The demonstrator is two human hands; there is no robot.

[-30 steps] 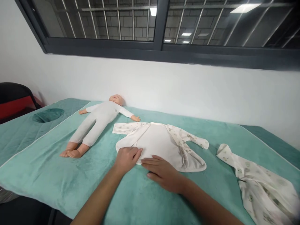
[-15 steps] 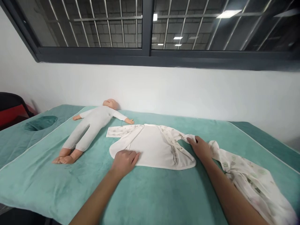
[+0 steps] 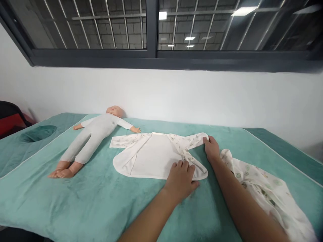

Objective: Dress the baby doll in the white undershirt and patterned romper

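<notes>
A white baby shirt (image 3: 153,156) with a small printed pattern on its sleeves lies spread open on the green bed cover. My left hand (image 3: 180,178) rests on its lower right part, fingers apart and palm down. At the tip of the right sleeve, my right hand (image 3: 211,148) pinches the cuff between thumb and fingers. The sleeve stretches out straight toward it. To the left lies a baby doll (image 3: 93,134) on its back in a pale bodysuit, with one arm reaching close to the shirt's left sleeve.
A crumpled white printed cloth (image 3: 270,188) lies to the right, partly behind my right forearm. The massage bed (image 3: 75,208) has a face hole (image 3: 37,133) at its left end. Behind stands a white wall with a barred window. A red and black object (image 3: 11,119) is at far left.
My left hand has moved right, from the shirt's lower left to its lower right, and its fingers have opened. The right sleeve now lies straighter, with my right hand at its cuff.
</notes>
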